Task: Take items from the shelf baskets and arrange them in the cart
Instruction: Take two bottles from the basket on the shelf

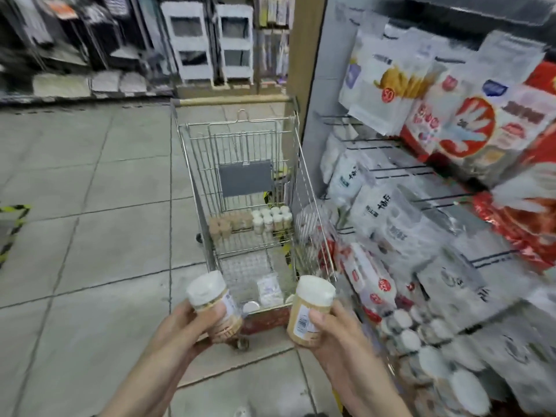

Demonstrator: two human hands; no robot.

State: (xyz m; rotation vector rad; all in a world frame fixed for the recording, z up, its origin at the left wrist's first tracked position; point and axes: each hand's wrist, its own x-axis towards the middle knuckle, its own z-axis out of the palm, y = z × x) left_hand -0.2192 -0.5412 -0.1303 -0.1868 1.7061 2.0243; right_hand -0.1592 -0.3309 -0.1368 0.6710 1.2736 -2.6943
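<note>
Fingers of my left hand (183, 319) curl round a white-capped jar (214, 305), thumb across its label, jar tilted with the cap leaning up and left. Fingers of my right hand (332, 329) wrap a second jar (307, 311) of the same kind, thumb pressed on its barcode label, cap tipped up and right. Both jars hang in the air just short of the near end of the wire cart (240, 188), well apart from each other, not touching it.

In the cart: a cluster of white-capped jars (272, 221) standing at the far end, with a row of tan-topped jars (228, 225) just beside them on the left. Near end of the cart bed holds a small pale packet (269, 288) and one round lid-like item (251, 305); I cannot tell what it is.

Right of the cart, shelf baskets (421, 335) carry more white-capped jars low down. Above, bagged goods (391, 218) hang on wire pegs, heavily blurred. Grey tiled floor (90, 206) to the left; white storage racks (207, 40) stand beyond.
</note>
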